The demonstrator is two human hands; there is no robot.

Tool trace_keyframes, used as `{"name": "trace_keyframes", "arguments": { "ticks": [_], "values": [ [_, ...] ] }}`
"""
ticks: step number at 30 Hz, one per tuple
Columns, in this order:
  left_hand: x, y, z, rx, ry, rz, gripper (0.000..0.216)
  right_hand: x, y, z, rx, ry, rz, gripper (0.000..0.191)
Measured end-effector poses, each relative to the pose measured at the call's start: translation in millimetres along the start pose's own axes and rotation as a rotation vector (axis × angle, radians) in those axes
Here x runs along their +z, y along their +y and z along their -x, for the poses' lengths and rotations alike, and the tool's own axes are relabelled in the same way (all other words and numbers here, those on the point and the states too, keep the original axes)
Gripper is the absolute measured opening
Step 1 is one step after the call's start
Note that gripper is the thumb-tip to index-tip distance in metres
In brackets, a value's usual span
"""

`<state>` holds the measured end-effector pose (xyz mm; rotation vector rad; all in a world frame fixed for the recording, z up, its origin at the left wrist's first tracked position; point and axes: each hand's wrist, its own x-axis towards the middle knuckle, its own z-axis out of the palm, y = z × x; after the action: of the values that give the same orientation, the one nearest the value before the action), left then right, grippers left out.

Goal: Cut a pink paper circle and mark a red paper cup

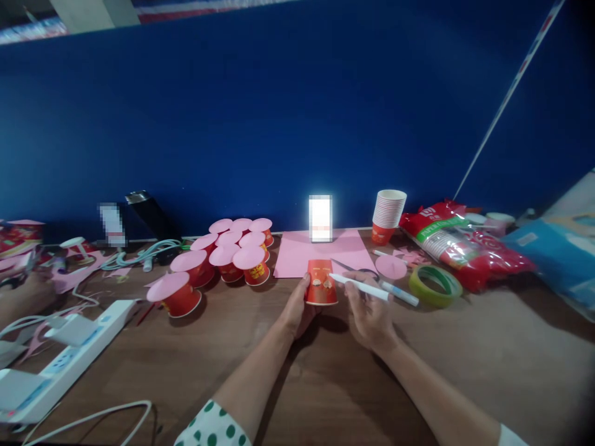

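Observation:
My left hand [296, 311] is wrapped round an upside-down red paper cup [320, 282] with small light shapes on its side. Between the fingers of my right hand [369, 316] is a white pen [365, 287], its tip close to the cup's right side; whether it touches I cannot tell. Behind that hand lie a second white pen-like stick [400, 293] and a pair of scissors [341, 265], partly hidden. A pink paper sheet [297, 254] lies just beyond the cup. To the left stand several upturned red cups [181, 301] topped with pink paper discs [168, 286].
A stack of paper cups [388, 214], a red plastic package [458, 238], green tape roll [436, 286] and pink disc [391, 267] are on the right. A lit phone [320, 218] leans at the back. A power strip [74, 359] lies left, near another person's hand [28, 297].

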<state>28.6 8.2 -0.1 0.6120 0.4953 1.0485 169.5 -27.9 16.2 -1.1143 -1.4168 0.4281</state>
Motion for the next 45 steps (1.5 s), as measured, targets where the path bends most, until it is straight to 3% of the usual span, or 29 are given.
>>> {"name": "trace_keyframes", "arguments": {
  "ticks": [31, 45],
  "values": [
    [0.1, -0.1, 0.0, -0.024, 0.055, 0.002, 0.04, 0.8, 4.8, 2.0, -0.01, -0.024, -0.024, 0.016],
    [0.5, -0.8, -0.4, 0.006, 0.008, -0.031, 0.041, 0.4, 5.0, 1.8, -0.053, -0.023, 0.023, 0.015]
  ]
}}
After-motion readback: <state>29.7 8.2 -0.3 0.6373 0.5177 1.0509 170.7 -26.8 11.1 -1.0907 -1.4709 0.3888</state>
